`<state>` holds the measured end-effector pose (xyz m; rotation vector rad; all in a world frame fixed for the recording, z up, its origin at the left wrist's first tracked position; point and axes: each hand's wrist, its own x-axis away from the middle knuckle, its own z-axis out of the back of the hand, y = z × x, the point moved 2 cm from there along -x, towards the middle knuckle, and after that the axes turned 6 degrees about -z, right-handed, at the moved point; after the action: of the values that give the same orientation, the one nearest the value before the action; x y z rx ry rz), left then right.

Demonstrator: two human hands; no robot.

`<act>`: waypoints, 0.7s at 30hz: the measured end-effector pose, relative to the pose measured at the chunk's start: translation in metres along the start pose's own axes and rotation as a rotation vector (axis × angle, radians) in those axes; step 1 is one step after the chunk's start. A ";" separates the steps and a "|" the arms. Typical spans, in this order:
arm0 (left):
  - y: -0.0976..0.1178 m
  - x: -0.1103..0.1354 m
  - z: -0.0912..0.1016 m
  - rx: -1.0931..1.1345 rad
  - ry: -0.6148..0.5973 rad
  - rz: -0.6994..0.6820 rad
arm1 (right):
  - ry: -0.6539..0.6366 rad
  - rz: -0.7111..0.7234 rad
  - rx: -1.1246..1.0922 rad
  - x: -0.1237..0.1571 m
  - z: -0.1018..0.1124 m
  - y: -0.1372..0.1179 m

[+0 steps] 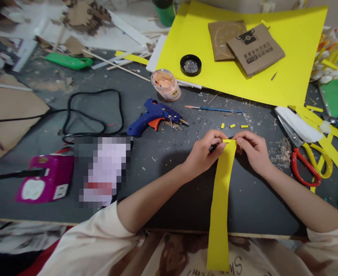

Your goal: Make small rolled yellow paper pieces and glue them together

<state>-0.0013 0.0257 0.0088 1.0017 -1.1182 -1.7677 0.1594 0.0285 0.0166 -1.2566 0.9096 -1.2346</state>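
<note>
Between my two hands a long yellow paper strip point(222, 199) hangs down past the table's front edge, its far end curled into a small roll. My left hand point(205, 151) pinches the roll's left side between thumb and fingers. At the other side my right hand point(251, 148) is closed on the strip's top corner. Just beyond my fingertips lie several small yellow rolled pieces point(232, 126). A thin paintbrush point(211, 109) with a blue handle rests behind them.
Left of my hands lie a blue glue gun point(154, 115) with its black cord, a blurred-out phone point(107, 168) and a magenta box point(46, 178). Red- and yellow-handled scissors point(304, 153) lie right. Behind stand an open jar point(166, 86) and a large yellow sheet point(258, 86).
</note>
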 end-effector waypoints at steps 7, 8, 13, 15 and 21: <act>0.002 -0.001 0.000 -0.011 -0.004 -0.014 | 0.028 -0.034 0.041 -0.002 -0.001 -0.001; 0.003 -0.001 0.000 -0.019 -0.006 -0.013 | 0.029 -0.041 0.050 -0.002 -0.002 -0.001; 0.005 -0.003 0.001 -0.049 -0.004 -0.032 | 0.026 -0.058 0.088 -0.001 -0.001 -0.001; 0.005 -0.003 0.001 -0.048 -0.005 -0.033 | 0.023 -0.060 0.100 -0.001 -0.001 0.000; 0.004 -0.003 0.001 -0.008 -0.011 -0.007 | 0.018 -0.058 0.106 -0.001 -0.001 -0.001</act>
<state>-0.0002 0.0273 0.0130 0.9934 -1.1152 -1.7833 0.1585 0.0291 0.0169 -1.1969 0.8147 -1.3245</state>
